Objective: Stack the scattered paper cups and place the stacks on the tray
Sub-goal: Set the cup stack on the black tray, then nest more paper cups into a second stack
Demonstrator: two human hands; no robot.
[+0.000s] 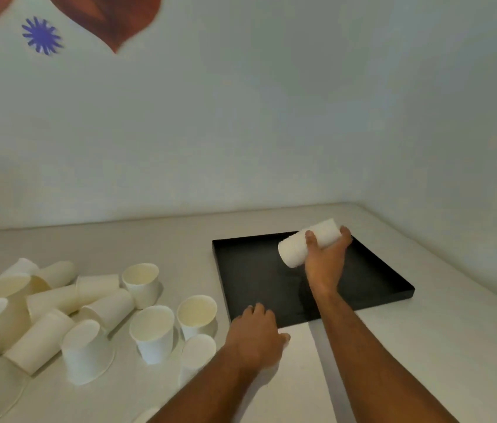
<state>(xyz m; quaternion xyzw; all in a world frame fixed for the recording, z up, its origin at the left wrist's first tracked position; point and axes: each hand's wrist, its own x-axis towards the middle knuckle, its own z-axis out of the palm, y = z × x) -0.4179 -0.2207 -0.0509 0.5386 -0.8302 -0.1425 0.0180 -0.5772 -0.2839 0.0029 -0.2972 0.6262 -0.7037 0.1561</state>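
Currently a stack of cups (309, 246) is gripped by the right hand (326, 261), fingers (311, 239) curled round it, long axis tilted lower-left to upper-right above the tray (250, 270), frame right-centre. Left hand (256, 334) is rested on the surface (424, 346), loosely curled, nothing held, nearer the scattered cups (88, 312) at lower left.

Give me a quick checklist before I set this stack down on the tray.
1. Grip on the stack: right hand wraps it, thumb on one side, fingers on the other. Ok.
2. Stack over the tray: yes, near its far right part. Ok.
3. Stack upright: not ok, it lies tilted, nearly on its side.
4. Landing spot: the tray floor that shows is bare. Ok.
5. Left hand: rests at the tray's near edge, apart from the stack. Ok.
6. Loose cups left: many on the table to the left. Not ok, more stacking to do.
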